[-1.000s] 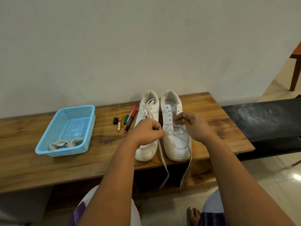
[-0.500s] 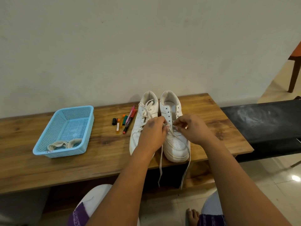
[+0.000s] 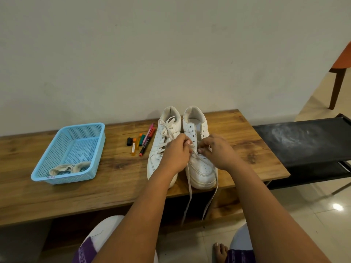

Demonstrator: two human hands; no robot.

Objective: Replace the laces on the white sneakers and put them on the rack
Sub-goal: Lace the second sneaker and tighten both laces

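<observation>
The left hand [image 3: 175, 153] and the right hand [image 3: 218, 151] have moved up the right sneaker [image 3: 199, 149] since a second ago and now meet over its middle eyelets, each pinching the lace [image 3: 190, 190], so I judge the threading has advanced by one row. This sneaker stands on the tabletop [image 3: 114, 177] touching the already laced left sneaker [image 3: 163, 141], its upper eyelets empty and both lace ends hanging over the front edge.
</observation>
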